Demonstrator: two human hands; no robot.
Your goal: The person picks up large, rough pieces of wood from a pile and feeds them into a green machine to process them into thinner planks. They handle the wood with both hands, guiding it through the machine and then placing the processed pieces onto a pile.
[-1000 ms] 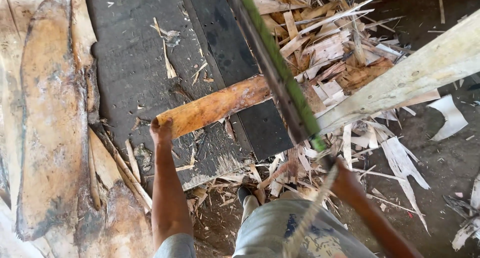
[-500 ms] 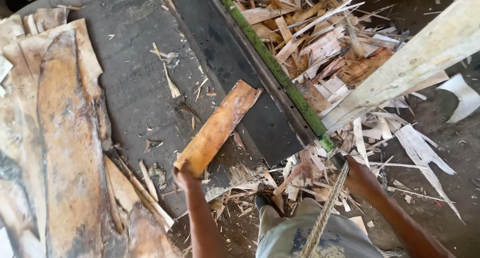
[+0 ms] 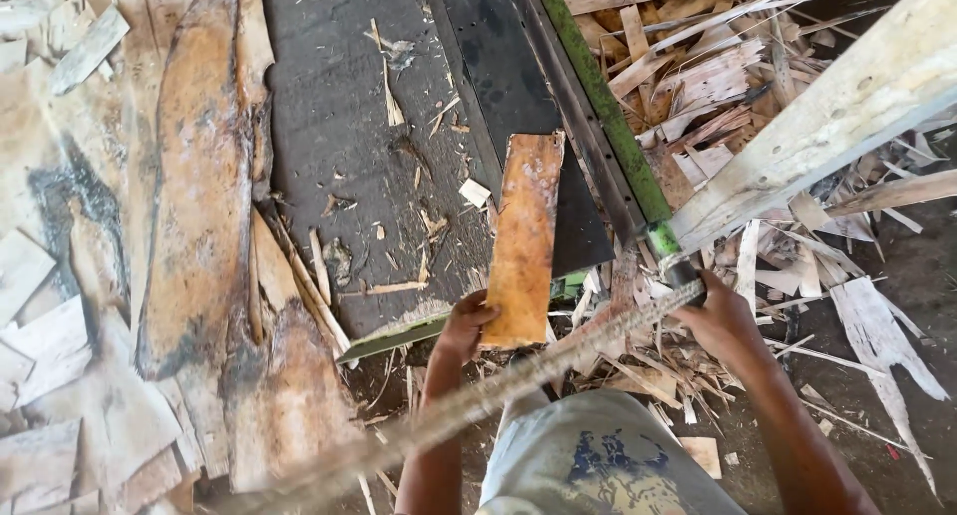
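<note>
Left hand (image 3: 461, 328) gripping rough orange slab (image 3: 523, 241) (flat, oblong), right hand (image 3: 723, 321) on green bar (image 3: 603, 106)

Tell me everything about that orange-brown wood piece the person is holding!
The flat orange-brown wooden slab is a long, roughly rectangular strip with a mottled, stained face and darker speckles. Its far end looks ragged and uneven. It lies lengthwise, pointing away from the person, resting across the dark grey bench top and a black panel. The left hand grips its near end at the bench edge. Wood chips and splinters lie around it.
</note>
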